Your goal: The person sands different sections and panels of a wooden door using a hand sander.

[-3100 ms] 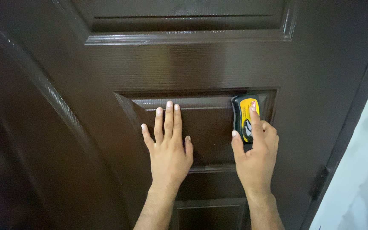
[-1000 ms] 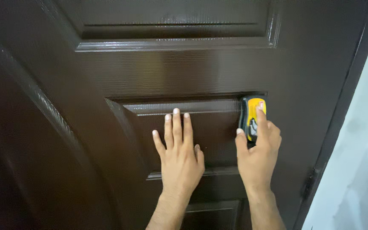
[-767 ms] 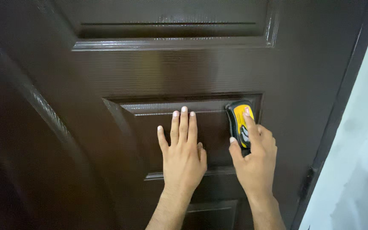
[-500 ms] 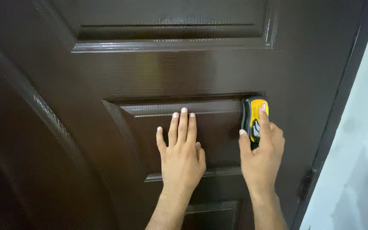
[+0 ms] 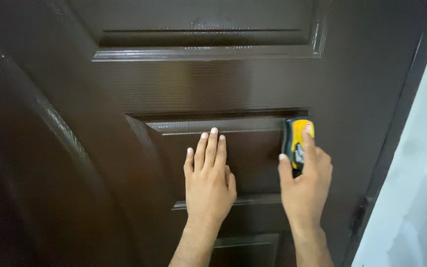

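Against the door panel [image 5: 253, 158], right hand [image 5: 305, 185] grips the upright yellow tool [image 5: 297, 141].

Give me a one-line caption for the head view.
Left hand flat on a dark brown panelled door; right hand presses a yellow-and-black hand tool against it.

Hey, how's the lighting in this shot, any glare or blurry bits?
Head view: dim overall; glare streaks on the glossy door moulding and its curved left edge; the wall at right is bright and soft; both hands, left and right, and the yellow tool look sharp.
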